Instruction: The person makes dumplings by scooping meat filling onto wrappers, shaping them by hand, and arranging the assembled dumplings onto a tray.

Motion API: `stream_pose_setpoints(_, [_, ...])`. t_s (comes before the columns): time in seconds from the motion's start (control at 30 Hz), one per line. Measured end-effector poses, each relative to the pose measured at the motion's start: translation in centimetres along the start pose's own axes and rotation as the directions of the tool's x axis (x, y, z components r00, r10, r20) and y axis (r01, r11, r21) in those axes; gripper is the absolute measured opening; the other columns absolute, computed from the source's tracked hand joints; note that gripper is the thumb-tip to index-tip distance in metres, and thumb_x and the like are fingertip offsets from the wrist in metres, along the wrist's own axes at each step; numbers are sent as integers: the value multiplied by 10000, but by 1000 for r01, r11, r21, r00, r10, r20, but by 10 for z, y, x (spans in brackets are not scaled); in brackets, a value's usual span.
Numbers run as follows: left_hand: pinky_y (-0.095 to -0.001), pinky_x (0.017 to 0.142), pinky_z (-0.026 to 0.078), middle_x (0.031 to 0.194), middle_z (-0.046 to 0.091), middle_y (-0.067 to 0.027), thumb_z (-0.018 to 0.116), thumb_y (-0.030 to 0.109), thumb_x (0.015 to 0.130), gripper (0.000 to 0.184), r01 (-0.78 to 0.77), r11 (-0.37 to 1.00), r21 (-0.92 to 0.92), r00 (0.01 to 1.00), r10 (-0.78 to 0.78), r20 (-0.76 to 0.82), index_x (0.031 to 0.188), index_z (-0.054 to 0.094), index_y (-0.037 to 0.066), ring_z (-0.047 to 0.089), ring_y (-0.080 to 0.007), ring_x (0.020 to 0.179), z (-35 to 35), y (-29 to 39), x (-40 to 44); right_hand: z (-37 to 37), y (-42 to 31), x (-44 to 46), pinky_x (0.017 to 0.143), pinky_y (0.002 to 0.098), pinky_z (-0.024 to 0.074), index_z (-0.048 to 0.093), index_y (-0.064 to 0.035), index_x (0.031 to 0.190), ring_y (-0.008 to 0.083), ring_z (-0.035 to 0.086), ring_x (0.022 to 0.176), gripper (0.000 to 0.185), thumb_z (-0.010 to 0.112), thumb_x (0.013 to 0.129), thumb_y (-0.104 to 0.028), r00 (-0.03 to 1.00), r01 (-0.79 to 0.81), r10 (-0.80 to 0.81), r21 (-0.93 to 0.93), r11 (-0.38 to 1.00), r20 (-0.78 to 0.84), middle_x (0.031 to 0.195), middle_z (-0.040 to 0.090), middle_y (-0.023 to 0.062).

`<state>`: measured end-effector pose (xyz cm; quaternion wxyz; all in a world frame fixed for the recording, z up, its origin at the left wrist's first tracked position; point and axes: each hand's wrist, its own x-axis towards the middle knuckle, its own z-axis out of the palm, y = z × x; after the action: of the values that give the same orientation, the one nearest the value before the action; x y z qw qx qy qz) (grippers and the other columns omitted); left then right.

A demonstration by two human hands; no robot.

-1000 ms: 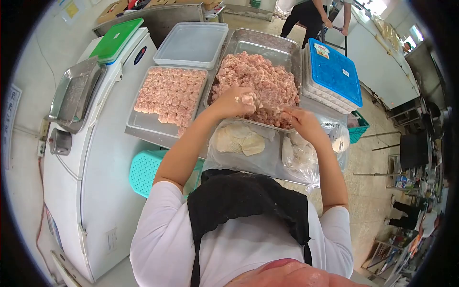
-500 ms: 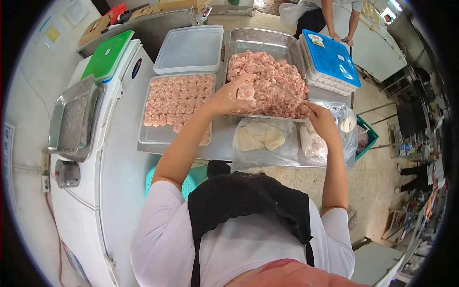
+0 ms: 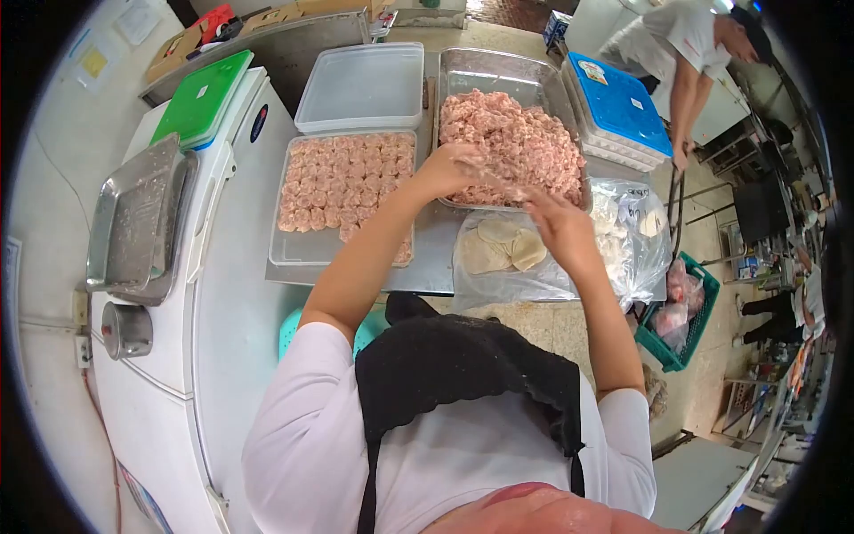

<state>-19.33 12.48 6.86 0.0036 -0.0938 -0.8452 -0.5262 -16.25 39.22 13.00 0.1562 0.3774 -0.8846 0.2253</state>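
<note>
My left hand (image 3: 452, 171) is at the near left edge of a metal tray (image 3: 456, 64) of ground meat (image 3: 511, 133), its fingers curled in a closed grip; what they hold is blurred. My right hand (image 3: 562, 227) reaches over the tray's near edge towards my left hand, fingertips smeared by motion. Beside the tray on the left, a clear container (image 3: 298, 250) holds rows of small meat-filled pieces (image 3: 342, 178). Thin round wrappers (image 3: 500, 245) lie on a plastic bag just below the meat tray.
Blue-lidded containers (image 3: 614, 102) stand right of the tray, a translucent lidded container (image 3: 360, 87) behind the filled pieces. More bagged wrappers (image 3: 623, 231) lie right. A green crate (image 3: 680, 351) with bags is beyond the table, and another person (image 3: 685, 44) leans at the upper right.
My right hand has moved left from the tray's near right corner towards my left hand. The view has shifted, the green crate shows more, and the other person has moved right.
</note>
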Motion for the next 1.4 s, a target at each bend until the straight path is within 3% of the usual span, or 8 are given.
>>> stream_pose_setpoints(0.1, [-309,765,512,1129,635,-135,783,205,726,458,-34,999,36,999,33,9,1112,603,38,628,-151,891,4,11,1,27,43,7,690,434,518,657,-136,1131,348,645,829,275,577,892,-247,909,-222,296,-261,940,294,925,673,155])
stream_pose_setpoints(0.27, [-334,870,475,1142,630,-113,814,297,707,709,0,993,-120,1000,3,30,1282,468,70,626,-230,969,-8,44,-22,-7,89,1,718,427,504,684,-86,1081,348,646,827,284,596,887,-275,931,-217,218,-34,975,292,904,673,198])
stream_pose_setpoints(0.37, [-339,879,472,1086,651,-101,794,270,731,556,-334,933,136,910,356,-210,1189,545,77,629,-238,961,1,52,-19,-51,80,13,705,370,492,663,-69,1145,313,639,738,335,615,896,-287,889,-400,294,285,871,350,860,671,209])
stream_pose_setpoints(0.57, [-325,882,468,1010,651,-116,798,231,729,442,-200,951,237,980,193,53,1073,613,23,614,-214,962,15,61,-1,-21,86,21,748,364,496,643,-46,1165,327,647,795,341,604,917,-277,909,-148,-38,407,902,415,917,670,208])
stream_pose_setpoints(0.77, [-334,863,470,1015,648,-125,800,299,718,489,16,986,164,993,3,-115,1072,605,23,612,-231,959,37,40,14,-39,99,27,746,430,502,652,-76,1126,349,636,891,283,591,903,-238,962,148,-197,243,959,191,1074,650,170])
stream_pose_setpoints(1.03, [-354,841,474,1037,645,-106,830,260,687,488,-2,989,147,985,28,-171,1068,616,42,606,-223,962,62,82,11,-78,167,39,792,410,501,664,-51,1112,379,633,911,325,593,909,-295,907,-93,-81,385,918,413,1000,668,190])
stream_pose_setpoints(1.27, [-328,897,475,1189,588,-144,827,242,687,600,156,944,290,985,-169,22,1208,582,73,576,-248,1065,74,95,19,-55,159,33,796,399,506,644,-57,1143,353,641,923,305,575,923,-257,840,26,-232,392,920,490,1037,671,170])
stream_pose_setpoints(1.4, [-346,928,461,1218,547,-178,815,253,694,598,225,967,120,957,-197,-213,1221,589,81,557,-275,1099,84,95,2,-71,146,29,776,414,504,671,-75,1093,347,643,888,269,591,914,-259,909,207,-290,279,938,299,1018,673,167])
